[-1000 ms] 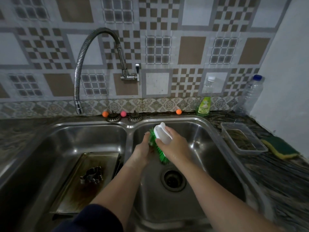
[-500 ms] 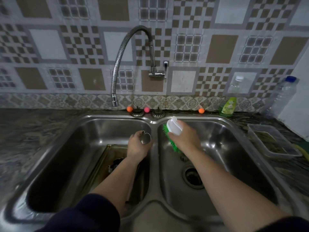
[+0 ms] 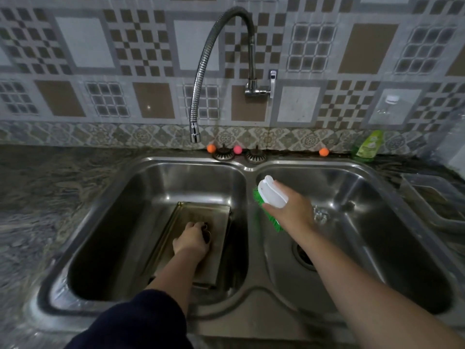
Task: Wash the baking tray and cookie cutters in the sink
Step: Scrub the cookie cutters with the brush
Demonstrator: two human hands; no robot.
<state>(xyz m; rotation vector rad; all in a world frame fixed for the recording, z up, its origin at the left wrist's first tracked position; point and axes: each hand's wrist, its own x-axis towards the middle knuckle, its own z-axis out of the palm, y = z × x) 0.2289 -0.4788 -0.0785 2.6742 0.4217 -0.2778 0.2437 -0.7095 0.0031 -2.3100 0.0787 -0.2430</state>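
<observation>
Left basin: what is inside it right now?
The baking tray lies in the left basin, with the left hand on it, fingers curled around a dark metal piece. Whatever lies beneath the hand is hidden.

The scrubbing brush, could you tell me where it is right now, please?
In the head view, the right hand holds the scrubbing brush over the right basin's left edge.

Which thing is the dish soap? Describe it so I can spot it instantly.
Start at the double sink and follow its right basin to the back counter by the tiled wall. The dish soap bottle stands there, right of an orange ball; it alone is bright green, the bottles beside it clear.
</observation>
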